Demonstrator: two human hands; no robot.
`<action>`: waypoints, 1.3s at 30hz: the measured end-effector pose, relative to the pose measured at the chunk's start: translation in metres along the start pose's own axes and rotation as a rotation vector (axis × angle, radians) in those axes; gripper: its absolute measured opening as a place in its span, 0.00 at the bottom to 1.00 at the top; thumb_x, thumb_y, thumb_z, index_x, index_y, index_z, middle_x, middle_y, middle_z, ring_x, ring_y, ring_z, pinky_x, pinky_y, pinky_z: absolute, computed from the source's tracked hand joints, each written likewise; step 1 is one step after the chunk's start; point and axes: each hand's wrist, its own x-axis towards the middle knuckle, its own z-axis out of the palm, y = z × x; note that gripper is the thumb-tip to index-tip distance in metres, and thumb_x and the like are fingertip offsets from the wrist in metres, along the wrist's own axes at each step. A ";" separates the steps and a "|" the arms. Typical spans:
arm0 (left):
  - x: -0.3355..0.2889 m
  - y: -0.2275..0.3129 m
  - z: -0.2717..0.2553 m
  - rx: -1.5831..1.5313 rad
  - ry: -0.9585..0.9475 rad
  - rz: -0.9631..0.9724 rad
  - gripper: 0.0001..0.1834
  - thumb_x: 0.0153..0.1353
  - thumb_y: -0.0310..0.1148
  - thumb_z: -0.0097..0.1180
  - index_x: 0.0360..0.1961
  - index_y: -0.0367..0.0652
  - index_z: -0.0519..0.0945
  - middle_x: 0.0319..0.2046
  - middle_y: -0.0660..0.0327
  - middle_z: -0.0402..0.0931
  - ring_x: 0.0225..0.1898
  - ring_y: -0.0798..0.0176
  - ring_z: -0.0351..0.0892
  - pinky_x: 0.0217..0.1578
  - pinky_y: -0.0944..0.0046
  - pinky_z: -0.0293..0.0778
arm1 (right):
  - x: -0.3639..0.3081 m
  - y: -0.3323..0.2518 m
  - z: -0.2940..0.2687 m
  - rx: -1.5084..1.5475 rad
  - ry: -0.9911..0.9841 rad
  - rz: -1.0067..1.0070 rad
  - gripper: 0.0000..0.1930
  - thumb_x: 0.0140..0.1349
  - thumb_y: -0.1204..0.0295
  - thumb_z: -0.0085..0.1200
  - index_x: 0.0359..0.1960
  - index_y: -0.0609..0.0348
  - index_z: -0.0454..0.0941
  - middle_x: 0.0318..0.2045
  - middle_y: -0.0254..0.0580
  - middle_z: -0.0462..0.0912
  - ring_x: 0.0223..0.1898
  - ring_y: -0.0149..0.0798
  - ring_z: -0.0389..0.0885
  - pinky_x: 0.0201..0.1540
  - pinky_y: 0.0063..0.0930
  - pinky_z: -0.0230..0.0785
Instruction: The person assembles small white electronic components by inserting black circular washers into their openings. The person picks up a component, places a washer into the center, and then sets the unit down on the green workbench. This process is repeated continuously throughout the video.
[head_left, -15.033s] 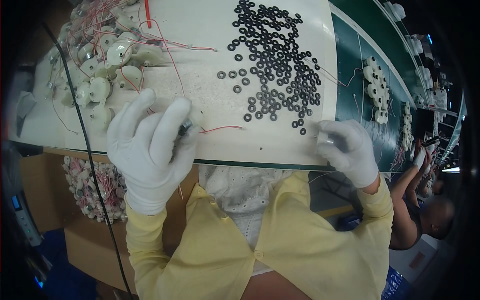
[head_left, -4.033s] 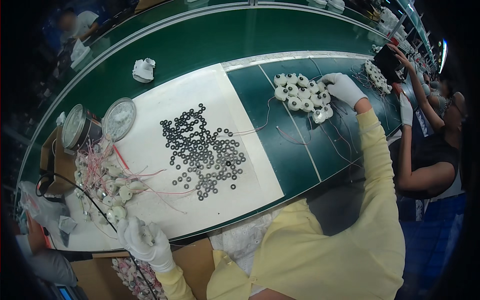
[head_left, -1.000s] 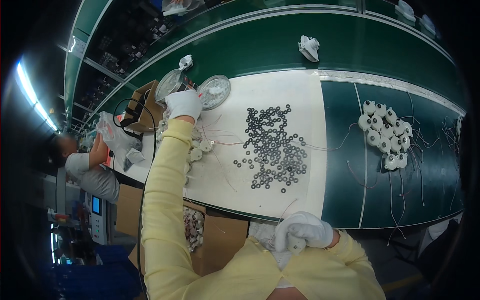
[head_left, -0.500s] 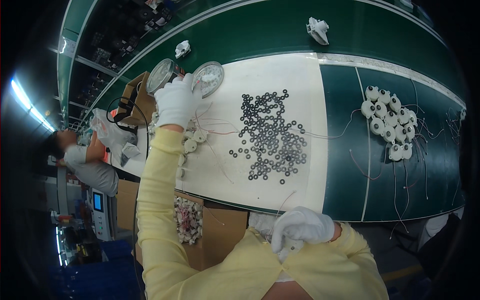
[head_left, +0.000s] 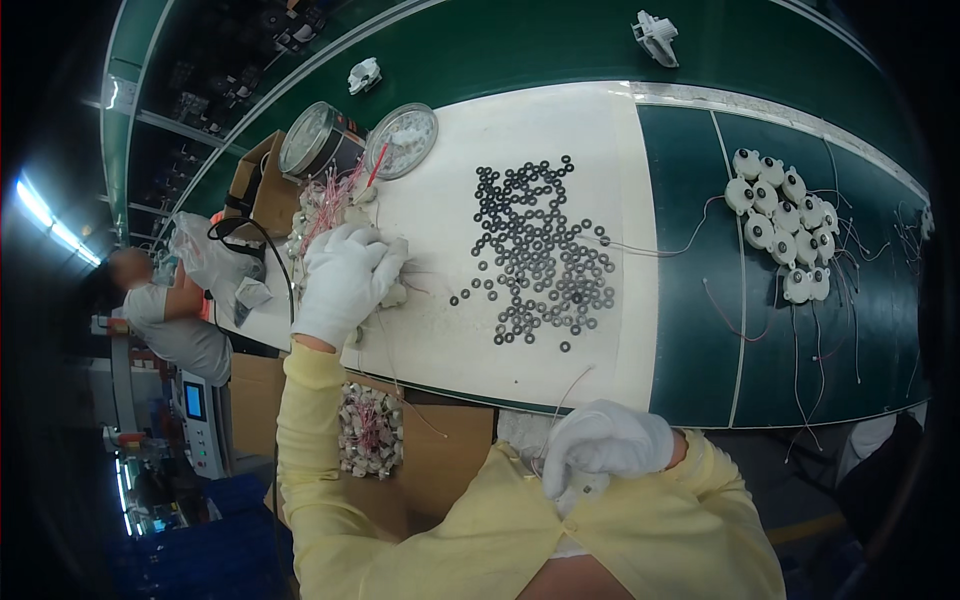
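My left hand [head_left: 345,280], in a white glove, is over a pile of small white round motors with wires [head_left: 325,210] at the left of the table. Its fingers are curled together at the pile's near edge; what they hold is hidden. Close to my chest, my gloved right hand [head_left: 610,440] is closed round a small white motor [head_left: 588,487], partly covered by the fingers, with a thin wire rising from it. A red stick [head_left: 378,165] leans at the rim of a round metal lid [head_left: 402,140] smeared with whitish paste. Many black rings [head_left: 530,250] lie loose on the white sheet.
An open tin [head_left: 310,140] stands beside the lid, near a cardboard box [head_left: 270,195]. More motors with black rings on top [head_left: 785,220] cluster on the green mat at right. Below the table edge is a carton of parts [head_left: 372,430]. Another person [head_left: 175,320] sits far left.
My left hand has moved from the lid toward me, down to the motor pile, leaving the red stick at the lid. My right hand stays at my chest. The view has shifted slightly.
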 end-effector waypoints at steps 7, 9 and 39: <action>0.012 0.061 -0.028 -0.122 0.261 -0.088 0.17 0.71 0.37 0.56 0.56 0.42 0.82 0.55 0.49 0.80 0.55 0.44 0.80 0.58 0.49 0.72 | 0.001 0.010 -0.004 -0.060 -0.014 -0.089 0.16 0.79 0.67 0.48 0.42 0.65 0.87 0.35 0.43 0.88 0.37 0.37 0.84 0.44 0.29 0.74; -0.004 0.083 -0.028 -0.328 0.328 -0.093 0.21 0.76 0.37 0.51 0.64 0.37 0.76 0.60 0.44 0.77 0.60 0.44 0.79 0.63 0.49 0.70 | 0.001 0.011 -0.005 -0.073 -0.020 -0.104 0.16 0.78 0.67 0.48 0.42 0.64 0.87 0.35 0.43 0.88 0.37 0.36 0.84 0.44 0.29 0.74; 0.027 0.167 0.014 -0.464 0.239 0.083 0.32 0.67 0.39 0.60 0.69 0.37 0.71 0.65 0.33 0.67 0.66 0.28 0.67 0.66 0.40 0.66 | -0.022 -0.002 -0.003 0.141 0.141 0.012 0.23 0.77 0.59 0.45 0.39 0.66 0.87 0.30 0.40 0.87 0.27 0.33 0.82 0.35 0.26 0.74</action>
